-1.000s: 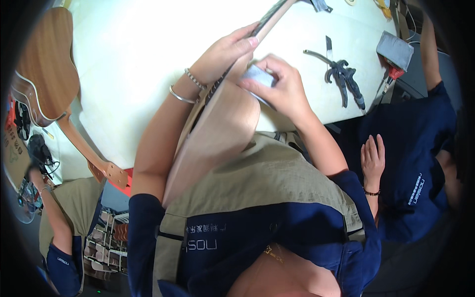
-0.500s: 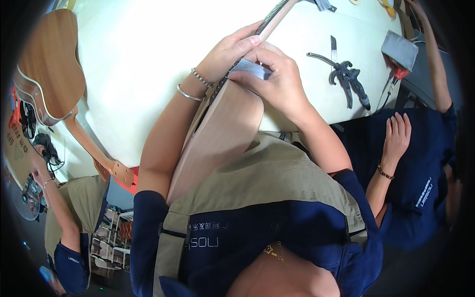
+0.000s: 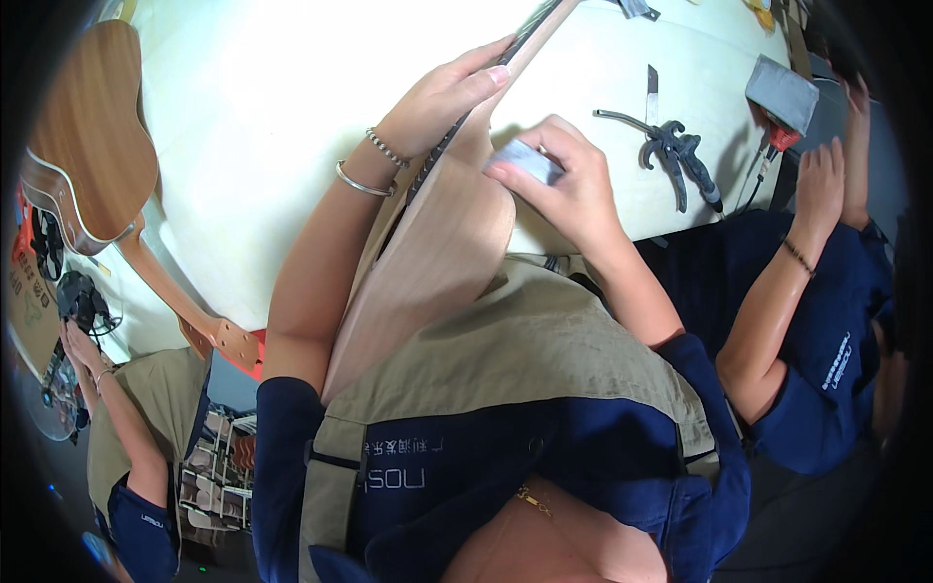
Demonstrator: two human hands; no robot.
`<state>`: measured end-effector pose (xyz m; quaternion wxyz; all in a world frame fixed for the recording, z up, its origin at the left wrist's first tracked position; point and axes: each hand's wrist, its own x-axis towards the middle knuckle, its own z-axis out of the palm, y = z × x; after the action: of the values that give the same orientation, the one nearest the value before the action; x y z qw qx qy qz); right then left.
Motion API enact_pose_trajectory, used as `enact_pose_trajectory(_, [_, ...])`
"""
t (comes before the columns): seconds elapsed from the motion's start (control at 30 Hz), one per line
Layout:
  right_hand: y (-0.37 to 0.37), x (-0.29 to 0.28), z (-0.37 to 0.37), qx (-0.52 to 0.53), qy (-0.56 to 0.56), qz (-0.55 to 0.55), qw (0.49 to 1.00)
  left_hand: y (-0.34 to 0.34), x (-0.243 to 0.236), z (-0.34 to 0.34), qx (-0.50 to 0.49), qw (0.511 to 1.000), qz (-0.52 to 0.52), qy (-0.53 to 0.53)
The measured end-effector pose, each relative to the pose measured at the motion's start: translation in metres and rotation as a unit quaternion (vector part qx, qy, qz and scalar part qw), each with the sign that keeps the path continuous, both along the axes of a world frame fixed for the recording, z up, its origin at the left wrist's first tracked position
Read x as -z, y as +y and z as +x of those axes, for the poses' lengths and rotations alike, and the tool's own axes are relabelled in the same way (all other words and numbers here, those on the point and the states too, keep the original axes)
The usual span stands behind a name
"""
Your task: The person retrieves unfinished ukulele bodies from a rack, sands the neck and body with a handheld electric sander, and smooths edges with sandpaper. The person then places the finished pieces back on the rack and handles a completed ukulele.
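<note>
A guitar of pale bare wood (image 3: pixel 437 233) lies tilted across my lap and the table edge, its side facing up and its neck (image 3: pixel 530 78) running to the far right. My left hand (image 3: pixel 449 95) is wrapped round the neck near the body, with the thumb on the wood and the fingers over the dark fretboard edge. In my right hand (image 3: pixel 578 185), a grey folded piece of sandpaper (image 3: pixel 528 161) is pinched between thumb and fingers. It is beside the corner where neck and body meet; whether it touches the wood I cannot tell.
On the white table (image 3: pixel 253 117), a brown finished guitar (image 3: pixel 92 126) lies at the left. Black clamp-like tools (image 3: pixel 675 160) and a blade (image 3: pixel 652 87) lie right of my hand, near a grey box-shaped tool (image 3: pixel 782 94) with a cord. Co-workers sit at both sides.
My right hand has drawn the sandpaper back from the neck joint, toward the right and slightly nearer. My left hand keeps its hold. The co-worker at the right has raised a hand.
</note>
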<state>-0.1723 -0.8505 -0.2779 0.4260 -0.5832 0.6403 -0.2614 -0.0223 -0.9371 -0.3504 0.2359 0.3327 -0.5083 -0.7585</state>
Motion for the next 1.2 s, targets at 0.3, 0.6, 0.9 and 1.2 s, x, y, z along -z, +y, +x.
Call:
enact_pose_trajectory(0.3, [-0.024, 0.003, 0.017, -0.042, 0.031, -0.116, 0.992, -0.002, 0.003, -0.002, 0.000, 0.999, 0.033, 0.040])
enact_pose_trajectory(0.6, [-0.004, -0.013, -0.026, -0.113, 0.124, 0.057, 0.984, 0.000, 0.001, 0.002, 0.042, 0.997, 0.062, -0.024])
enact_pose_trajectory(0.9, [-0.024, -0.004, -0.116, 0.132, 0.383, -0.229, 0.885, 0.004, -0.131, 0.029, -0.073, 0.986, -0.076, -0.133])
enact_pose_trajectory(1.2, [0.050, 0.024, -0.040, 0.020, -0.332, 0.126, 0.935, 0.077, -0.261, 0.085, -0.512, 0.724, -0.462, 0.011])
